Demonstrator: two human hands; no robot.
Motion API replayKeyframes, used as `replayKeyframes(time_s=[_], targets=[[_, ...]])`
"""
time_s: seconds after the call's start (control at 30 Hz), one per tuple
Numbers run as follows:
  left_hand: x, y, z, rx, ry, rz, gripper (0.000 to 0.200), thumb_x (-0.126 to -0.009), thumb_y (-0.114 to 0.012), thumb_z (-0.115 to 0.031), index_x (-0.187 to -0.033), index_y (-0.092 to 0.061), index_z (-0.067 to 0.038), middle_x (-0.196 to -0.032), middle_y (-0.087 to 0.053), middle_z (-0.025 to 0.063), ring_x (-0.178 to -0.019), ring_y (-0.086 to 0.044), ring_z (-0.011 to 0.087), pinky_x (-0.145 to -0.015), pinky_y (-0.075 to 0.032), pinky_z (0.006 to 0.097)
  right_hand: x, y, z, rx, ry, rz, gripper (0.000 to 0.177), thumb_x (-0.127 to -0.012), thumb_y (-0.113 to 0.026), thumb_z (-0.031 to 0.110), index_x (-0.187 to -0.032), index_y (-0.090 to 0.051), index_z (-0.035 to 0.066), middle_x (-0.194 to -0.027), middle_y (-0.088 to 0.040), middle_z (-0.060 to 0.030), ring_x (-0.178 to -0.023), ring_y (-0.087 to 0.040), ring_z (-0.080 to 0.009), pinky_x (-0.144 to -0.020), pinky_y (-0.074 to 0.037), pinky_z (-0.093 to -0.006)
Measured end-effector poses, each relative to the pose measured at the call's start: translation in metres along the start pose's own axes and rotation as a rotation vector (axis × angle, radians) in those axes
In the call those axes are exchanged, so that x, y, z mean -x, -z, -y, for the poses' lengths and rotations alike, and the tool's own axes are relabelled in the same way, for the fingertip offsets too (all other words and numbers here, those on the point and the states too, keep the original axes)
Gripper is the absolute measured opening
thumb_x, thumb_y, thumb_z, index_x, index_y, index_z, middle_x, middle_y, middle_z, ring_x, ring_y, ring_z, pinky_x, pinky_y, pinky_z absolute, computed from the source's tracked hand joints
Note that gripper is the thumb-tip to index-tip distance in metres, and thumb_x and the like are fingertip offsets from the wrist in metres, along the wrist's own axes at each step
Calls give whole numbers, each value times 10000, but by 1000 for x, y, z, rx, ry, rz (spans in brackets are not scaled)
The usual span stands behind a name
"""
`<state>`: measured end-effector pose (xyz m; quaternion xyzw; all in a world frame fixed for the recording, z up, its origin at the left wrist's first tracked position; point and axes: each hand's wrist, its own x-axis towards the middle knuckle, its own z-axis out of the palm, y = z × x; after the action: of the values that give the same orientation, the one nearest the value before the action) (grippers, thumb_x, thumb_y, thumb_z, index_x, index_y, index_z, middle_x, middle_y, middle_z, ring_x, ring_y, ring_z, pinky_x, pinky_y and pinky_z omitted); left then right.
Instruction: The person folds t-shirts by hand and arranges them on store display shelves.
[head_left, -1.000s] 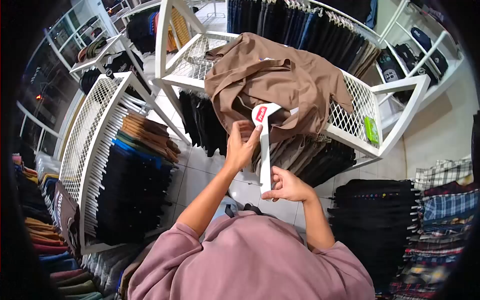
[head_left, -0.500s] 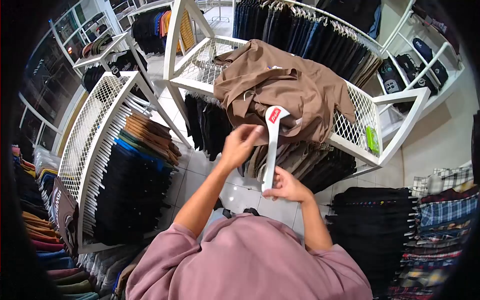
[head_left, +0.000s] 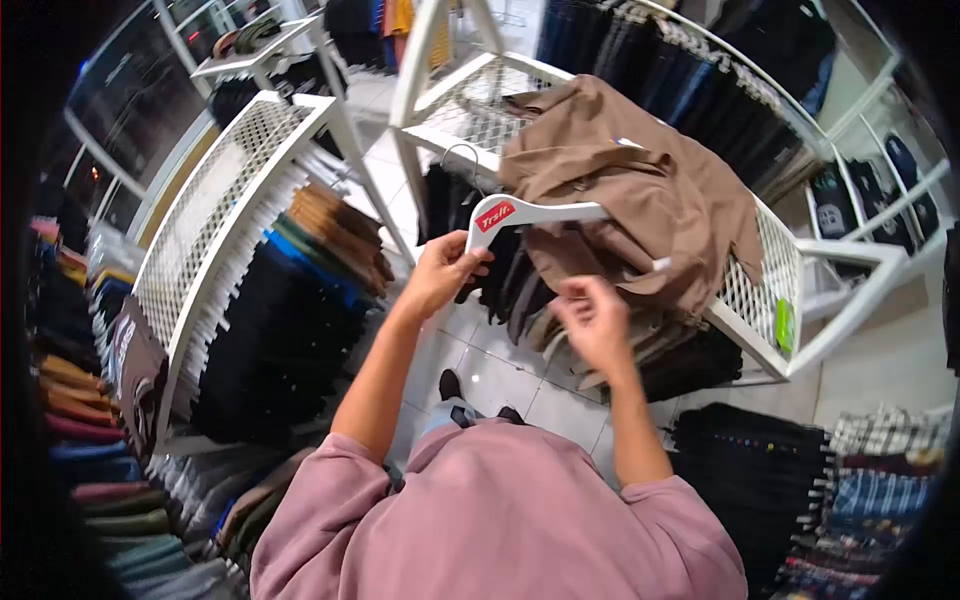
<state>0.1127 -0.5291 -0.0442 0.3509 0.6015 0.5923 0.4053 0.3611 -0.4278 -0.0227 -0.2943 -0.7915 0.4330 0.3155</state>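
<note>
A white hanger [head_left: 540,212] with a red label and a metal hook is held by one end in my left hand [head_left: 443,275], its fingers closed round it. The hanger's other end reaches over the brown shirt [head_left: 640,180], which lies rumpled on the white mesh rack top. My right hand [head_left: 595,318] is off the hanger, just below the shirt's near edge. It is blurred, and its fingers are partly curled; whether they hold anything is too unclear to tell.
The white mesh rack [head_left: 775,250] has trousers hanging under it and a green tag [head_left: 784,325] on its right end. A curved rack of dark clothes [head_left: 290,335] stands left. Plaid shirts [head_left: 880,495] hang at lower right. Jeans [head_left: 640,55] hang behind.
The hanger has turned from upright to roughly level. My left hand has taken hold of its end, and my right hand has let go and moved up towards the shirt. The view has shifted.
</note>
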Motion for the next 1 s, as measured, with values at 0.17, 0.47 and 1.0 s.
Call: replayKeyframes(time_s=[0.17, 0.47, 1.0], targets=[[37, 92, -26, -189, -51, -6, 320, -1038, -612, -253, -1261, -638, -24, -1019, -707, 21, -886, -608, 71, -723, -512, 257, -59, 1, 39, 574, 540, -210, 328, -905, -723, 178, -1217, -681, 84, -1162, -631, -129, -1129, -572, -350, -975, -452, -451], [26, 168, -16, -456, -235, -370, 376, -995, -667, -186, -1339, -582, -59, -1212, -614, 77, -1078, -601, 186, -969, -466, 306, -76, -87, 26, -26, 172, 433, 356, -1055, -543, 191, -1383, -602, 66, -932, -642, -104, -773, -595, -161, -720, -491, -294], [-13, 187, 58, -379, -209, -483, 472, -1045, -499, -170, -1501, -463, -52, -1492, -515, 207, -1405, -471, 351, -1163, -348, 397, -138, -307, -47, -96, 156, 239, 384, -1070, -508, 286, -1391, -606, 99, -982, -633, -154, -870, -611, -305, -823, -478, -380]])
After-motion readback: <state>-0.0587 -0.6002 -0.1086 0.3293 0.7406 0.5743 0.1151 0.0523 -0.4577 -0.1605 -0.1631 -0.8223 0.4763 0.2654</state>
